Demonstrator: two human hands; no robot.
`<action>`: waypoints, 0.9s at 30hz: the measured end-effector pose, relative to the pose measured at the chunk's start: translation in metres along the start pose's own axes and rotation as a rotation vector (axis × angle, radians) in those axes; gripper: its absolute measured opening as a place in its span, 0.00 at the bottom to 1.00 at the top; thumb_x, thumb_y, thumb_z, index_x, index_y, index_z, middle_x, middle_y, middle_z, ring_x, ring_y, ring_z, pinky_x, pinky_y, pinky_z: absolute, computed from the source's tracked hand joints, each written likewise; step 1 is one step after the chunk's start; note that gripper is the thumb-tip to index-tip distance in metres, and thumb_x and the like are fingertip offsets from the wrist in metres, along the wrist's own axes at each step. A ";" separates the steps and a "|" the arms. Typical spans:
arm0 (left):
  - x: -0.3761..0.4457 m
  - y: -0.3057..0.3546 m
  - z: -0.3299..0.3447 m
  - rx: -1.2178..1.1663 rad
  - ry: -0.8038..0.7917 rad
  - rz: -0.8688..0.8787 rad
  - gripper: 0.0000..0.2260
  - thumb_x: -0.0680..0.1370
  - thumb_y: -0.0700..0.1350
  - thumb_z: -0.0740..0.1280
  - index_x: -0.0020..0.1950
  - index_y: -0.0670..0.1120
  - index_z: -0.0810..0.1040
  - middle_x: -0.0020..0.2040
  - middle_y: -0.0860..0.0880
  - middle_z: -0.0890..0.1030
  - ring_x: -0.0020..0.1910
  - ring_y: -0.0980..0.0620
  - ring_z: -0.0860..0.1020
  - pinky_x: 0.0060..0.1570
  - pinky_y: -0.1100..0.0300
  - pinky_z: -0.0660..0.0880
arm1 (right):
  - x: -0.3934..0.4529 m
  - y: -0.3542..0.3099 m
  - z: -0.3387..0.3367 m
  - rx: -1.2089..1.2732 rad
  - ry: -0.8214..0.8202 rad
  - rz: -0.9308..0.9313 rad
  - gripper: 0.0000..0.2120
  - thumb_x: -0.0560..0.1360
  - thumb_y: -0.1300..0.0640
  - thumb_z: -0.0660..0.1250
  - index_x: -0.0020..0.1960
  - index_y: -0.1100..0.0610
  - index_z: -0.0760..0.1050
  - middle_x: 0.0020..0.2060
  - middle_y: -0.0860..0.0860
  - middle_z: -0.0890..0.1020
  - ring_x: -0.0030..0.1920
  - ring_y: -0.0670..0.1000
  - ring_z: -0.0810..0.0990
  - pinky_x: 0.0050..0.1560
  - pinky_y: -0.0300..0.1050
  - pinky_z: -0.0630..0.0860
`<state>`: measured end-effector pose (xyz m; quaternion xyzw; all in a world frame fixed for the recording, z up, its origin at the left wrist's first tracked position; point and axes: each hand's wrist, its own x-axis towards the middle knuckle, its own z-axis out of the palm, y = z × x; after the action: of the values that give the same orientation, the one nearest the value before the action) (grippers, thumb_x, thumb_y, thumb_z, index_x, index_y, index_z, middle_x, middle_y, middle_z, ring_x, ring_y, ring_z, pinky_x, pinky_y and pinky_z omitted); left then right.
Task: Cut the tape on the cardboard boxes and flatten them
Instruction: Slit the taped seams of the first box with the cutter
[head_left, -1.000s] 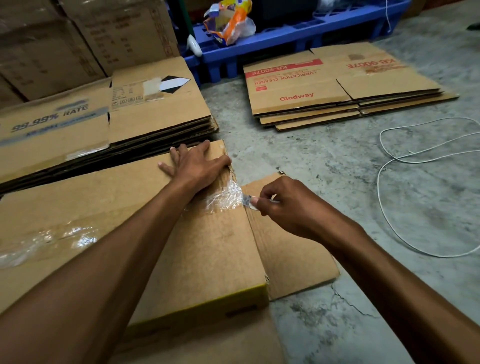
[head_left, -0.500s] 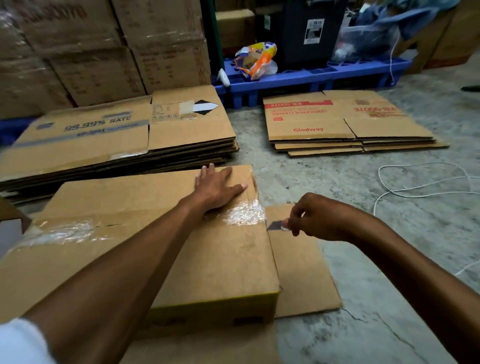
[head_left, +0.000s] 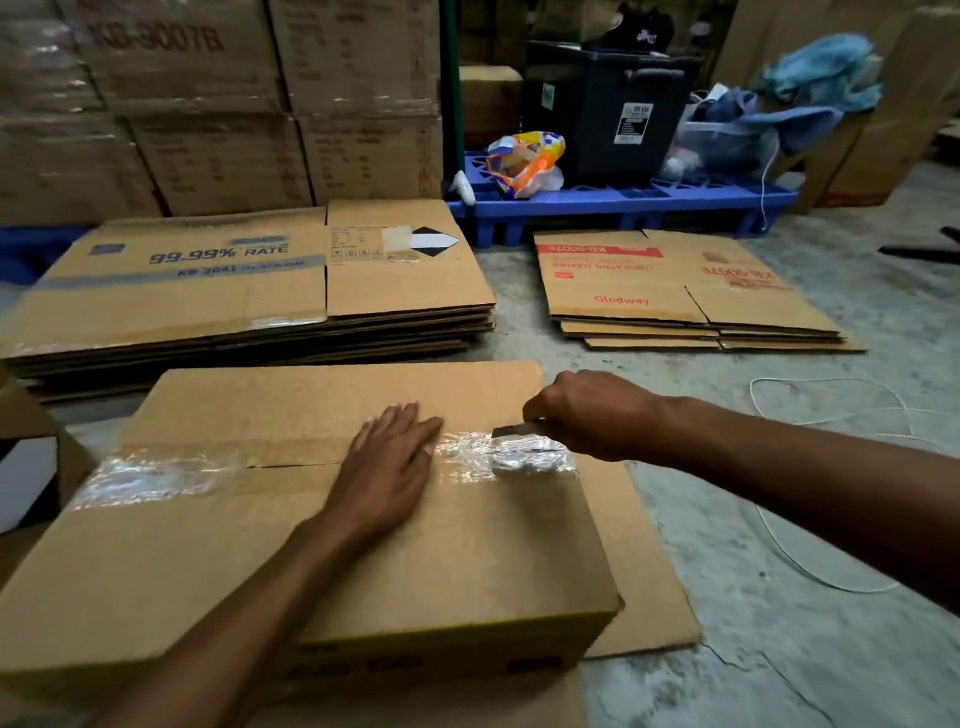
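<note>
A closed cardboard box lies in front of me on the floor. Clear tape runs along its centre seam, crumpled and shiny near the right edge. My left hand presses flat on the box top, fingers spread over the seam. My right hand grips a small blade whose tip rests on the tape near the box's right end. A loose flap lies flat on the floor to the right of the box.
Two stacks of flattened boxes lie behind: a large stack at the left and a smaller stack at the right. A blue pallet holds a black crate and bags. White cord loops on the concrete at right. Stacked cartons form a wall.
My right hand moved from beside the box's right edge up onto the top, with the blade on the tape. My left hand slid nearer along the seam. The view tilted upward.
</note>
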<state>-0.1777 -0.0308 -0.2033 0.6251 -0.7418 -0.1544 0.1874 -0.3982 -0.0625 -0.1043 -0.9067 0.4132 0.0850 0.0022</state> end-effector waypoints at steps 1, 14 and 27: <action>-0.001 -0.001 -0.002 -0.073 0.038 -0.005 0.19 0.82 0.44 0.54 0.73 0.50 0.66 0.77 0.48 0.60 0.76 0.52 0.55 0.73 0.58 0.46 | 0.003 -0.001 0.002 -0.016 0.015 -0.028 0.10 0.79 0.59 0.58 0.47 0.60 0.77 0.37 0.56 0.78 0.35 0.56 0.74 0.34 0.45 0.67; -0.003 0.000 -0.002 -0.199 0.139 -0.051 0.16 0.82 0.39 0.54 0.66 0.46 0.74 0.73 0.48 0.68 0.74 0.52 0.62 0.72 0.60 0.50 | 0.022 -0.017 0.020 -0.025 0.066 -0.107 0.10 0.78 0.60 0.59 0.43 0.58 0.77 0.40 0.55 0.82 0.39 0.60 0.78 0.34 0.44 0.64; -0.001 -0.003 0.006 -0.080 0.170 -0.039 0.18 0.79 0.35 0.56 0.66 0.48 0.74 0.73 0.49 0.68 0.73 0.52 0.62 0.72 0.58 0.53 | 0.024 -0.009 0.016 -0.132 -0.020 -0.230 0.09 0.79 0.61 0.58 0.47 0.58 0.77 0.40 0.53 0.80 0.37 0.56 0.74 0.36 0.46 0.64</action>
<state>-0.1777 -0.0307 -0.2104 0.6422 -0.7042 -0.1340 0.2714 -0.3782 -0.0734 -0.1241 -0.9453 0.2999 0.1203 -0.0438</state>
